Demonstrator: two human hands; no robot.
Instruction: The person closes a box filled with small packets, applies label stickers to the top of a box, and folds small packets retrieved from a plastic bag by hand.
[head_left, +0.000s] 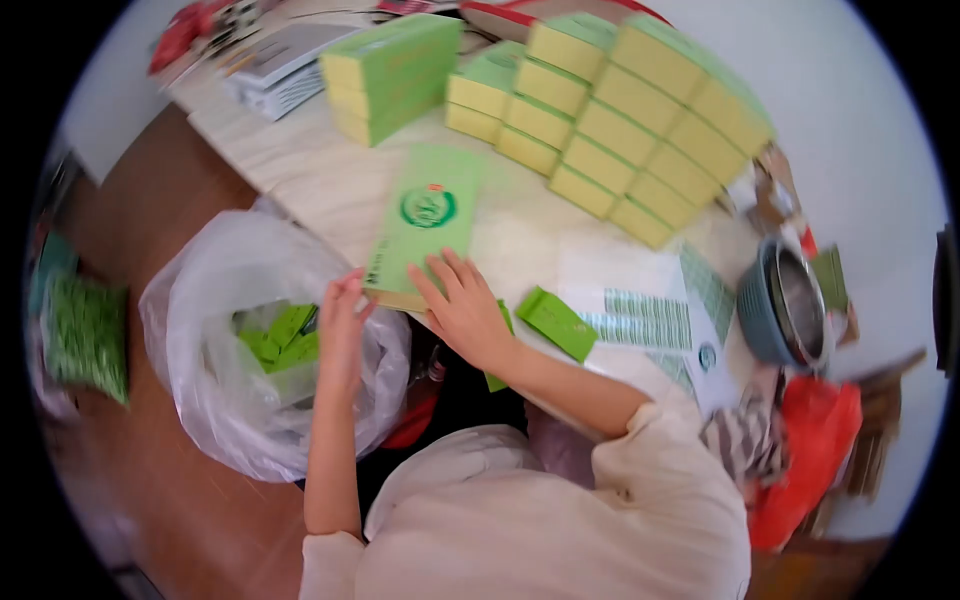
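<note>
A flat light-green box [425, 215] with a round dark-green emblem lies on the table at its near edge. At its near left corner, my left hand [345, 315] has its fingers closed on the edge; the thumb side is partly blurred. My right hand [462, 300] rests on the box's near right end, fingers stretched out and spread over the top. Beside my right wrist lies a bright green packet [557, 323], and another green packet [497, 370] is partly hidden under that forearm.
Stacked green-and-yellow boxes [640, 115] stand along the back, with a smaller stack [390, 75] to their left. A clear plastic bag [205, 400] holding green packets sits at the left. Printed sheets [640, 320], nested basins [780, 305] and a red bag [815, 440] are rightward.
</note>
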